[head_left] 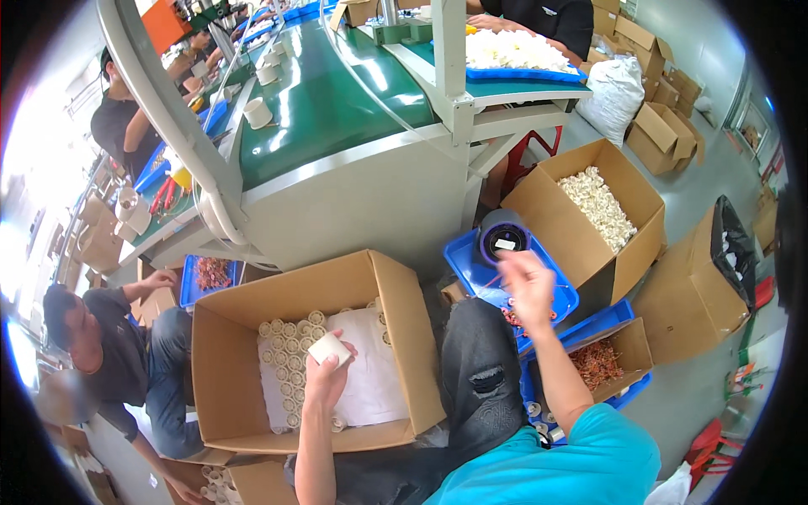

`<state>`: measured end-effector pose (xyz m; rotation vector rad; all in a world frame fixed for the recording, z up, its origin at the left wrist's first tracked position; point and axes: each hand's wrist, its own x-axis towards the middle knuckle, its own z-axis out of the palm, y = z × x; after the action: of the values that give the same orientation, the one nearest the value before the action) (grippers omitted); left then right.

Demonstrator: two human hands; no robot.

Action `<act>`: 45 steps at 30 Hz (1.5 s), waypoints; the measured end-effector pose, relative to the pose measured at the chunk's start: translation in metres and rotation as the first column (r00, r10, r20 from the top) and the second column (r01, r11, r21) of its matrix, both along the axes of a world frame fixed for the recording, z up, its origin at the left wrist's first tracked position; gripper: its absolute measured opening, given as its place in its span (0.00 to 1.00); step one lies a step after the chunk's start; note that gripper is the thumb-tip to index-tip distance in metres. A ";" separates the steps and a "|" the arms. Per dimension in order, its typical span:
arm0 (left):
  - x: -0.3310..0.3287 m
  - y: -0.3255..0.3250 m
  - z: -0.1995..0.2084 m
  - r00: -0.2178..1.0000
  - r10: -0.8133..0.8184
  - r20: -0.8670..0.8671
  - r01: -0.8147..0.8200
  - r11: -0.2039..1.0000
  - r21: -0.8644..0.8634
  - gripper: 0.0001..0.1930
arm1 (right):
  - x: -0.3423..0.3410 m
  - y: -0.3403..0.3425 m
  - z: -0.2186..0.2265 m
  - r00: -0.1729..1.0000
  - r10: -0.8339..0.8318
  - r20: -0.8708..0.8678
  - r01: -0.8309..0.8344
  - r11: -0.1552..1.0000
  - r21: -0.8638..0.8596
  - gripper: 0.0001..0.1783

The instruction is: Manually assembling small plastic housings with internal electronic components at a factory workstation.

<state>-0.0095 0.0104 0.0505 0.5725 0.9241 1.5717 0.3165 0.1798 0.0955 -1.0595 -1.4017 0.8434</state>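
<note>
My left hand (pixel 325 380) is closed round a white cylindrical plastic part (pixel 329 348), held over a large open cardboard box (pixel 402 332). Inside that box, rows of similar round cream-coloured parts (pixel 290 358) stand on a white sheet (pixel 379 383). My right hand (pixel 528 290) is raised over a blue tray (pixel 461 252), fingers drawn together and slightly blurred. Thin reddish strands show near its fingertips; I cannot make out what it holds. Just beyond the fingers, a dark round device (pixel 504 238) stands in the tray. Small red pieces (pixel 511 317) lie below the hand.
At right stand a box of small white pieces (pixel 596 206) and a box of reddish wires (pixel 596 364). A green conveyor (pixel 337 93) runs ahead behind a grey frame. A co-worker (pixel 101 337) sits at left beside another blue tray (pixel 192 290). A black-lined carton (pixel 694 286) stands far right.
</note>
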 end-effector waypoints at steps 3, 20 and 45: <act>0.001 0.003 0.003 0.952 -0.016 -0.305 0.031 0.999 0.044 0.34 | -0.070 -0.012 -0.003 0.893 0.437 0.107 -0.431 0.899 -0.073 0.07; -0.031 -0.017 0.026 0.515 -0.304 -0.802 0.052 0.945 -0.324 0.25 | -0.213 -0.021 -0.042 0.394 0.899 0.192 -0.865 0.433 -0.254 0.13; -0.026 -0.001 -0.014 -0.187 0.455 -0.870 -0.454 0.746 0.488 0.27 | -0.198 -0.041 -0.020 0.595 0.804 -0.008 -0.788 0.585 0.190 0.10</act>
<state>-0.0355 0.0096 0.0364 1.6404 2.5353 1.6163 0.1184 0.1383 0.0754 -0.1768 -1.8534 1.3665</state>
